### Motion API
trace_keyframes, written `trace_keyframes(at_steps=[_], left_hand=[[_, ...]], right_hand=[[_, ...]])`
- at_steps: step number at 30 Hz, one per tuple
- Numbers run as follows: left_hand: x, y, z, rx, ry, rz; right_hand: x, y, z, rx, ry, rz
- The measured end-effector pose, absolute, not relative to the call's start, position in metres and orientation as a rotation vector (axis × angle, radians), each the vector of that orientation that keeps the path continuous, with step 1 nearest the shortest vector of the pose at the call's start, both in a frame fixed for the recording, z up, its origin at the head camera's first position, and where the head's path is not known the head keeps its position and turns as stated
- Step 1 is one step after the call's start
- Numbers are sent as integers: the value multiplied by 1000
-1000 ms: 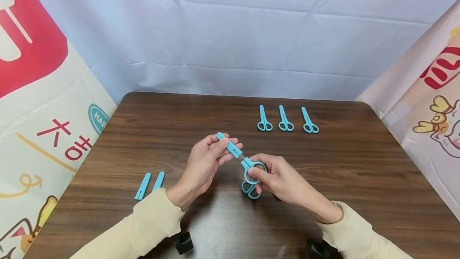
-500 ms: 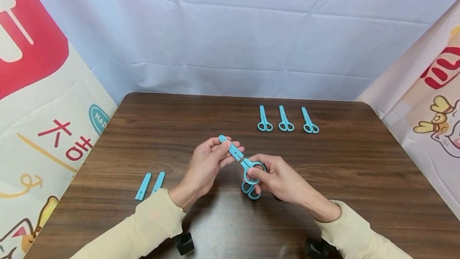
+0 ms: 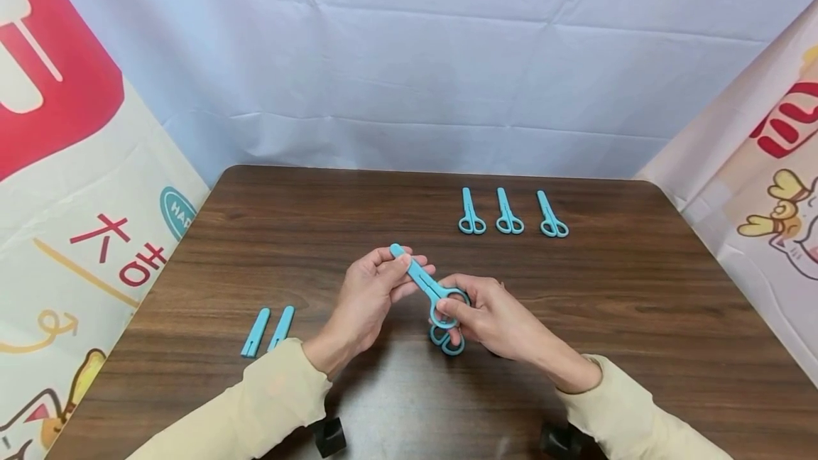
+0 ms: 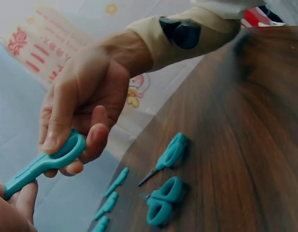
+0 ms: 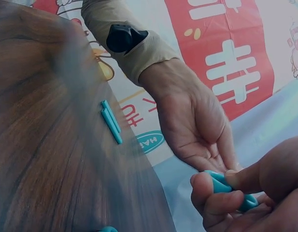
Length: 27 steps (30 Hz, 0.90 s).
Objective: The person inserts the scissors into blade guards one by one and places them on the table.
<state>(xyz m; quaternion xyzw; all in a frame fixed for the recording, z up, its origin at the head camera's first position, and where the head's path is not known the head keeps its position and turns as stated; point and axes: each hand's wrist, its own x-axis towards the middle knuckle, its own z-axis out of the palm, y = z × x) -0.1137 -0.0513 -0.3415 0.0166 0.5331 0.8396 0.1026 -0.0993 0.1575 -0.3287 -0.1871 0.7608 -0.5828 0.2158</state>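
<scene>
My left hand point(image 3: 364, 297) pinches the light-blue blade cover point(image 3: 419, 275) near its tip, between thumb and fingers. My right hand point(image 3: 501, 318) grips the light-blue scissors point(image 3: 438, 292) by the finger loops. The cover sits over the blades, its mouth meeting the handles, and no metal shows. Held above the table, the scissors slant from upper left to lower right. Beneath the right hand lie two uncovered pairs in the left wrist view, one with bare blades point(image 4: 149, 177) and another with its loops point(image 4: 164, 202) nearest; in the head view only one pair's loops point(image 3: 447, 341) show.
Three covered scissors point(image 3: 509, 211) lie in a row at the back right of the brown wooden table point(image 3: 307, 211). Two loose blade covers point(image 3: 256, 332) rest at the left, one partly behind the left sleeve point(image 3: 281, 382). Cloth hangs behind and at both sides.
The gap between the cover and the handles has closed, hiding the strip of metal blade seen earlier. The left hand has moved slightly down and right; the right hand has shifted slightly left.
</scene>
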Motion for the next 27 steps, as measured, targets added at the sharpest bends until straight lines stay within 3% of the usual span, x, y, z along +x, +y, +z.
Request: trace_keyframes(at_steps=[15, 27], left_hand=[[-119, -53, -344, -1, 1634, 2447], [-156, -49, -341, -71, 1621, 2456]], right_hand=[[-106, 160, -329, -591, 2230, -1503], [-105, 192, -328, -486, 2255, -1555]])
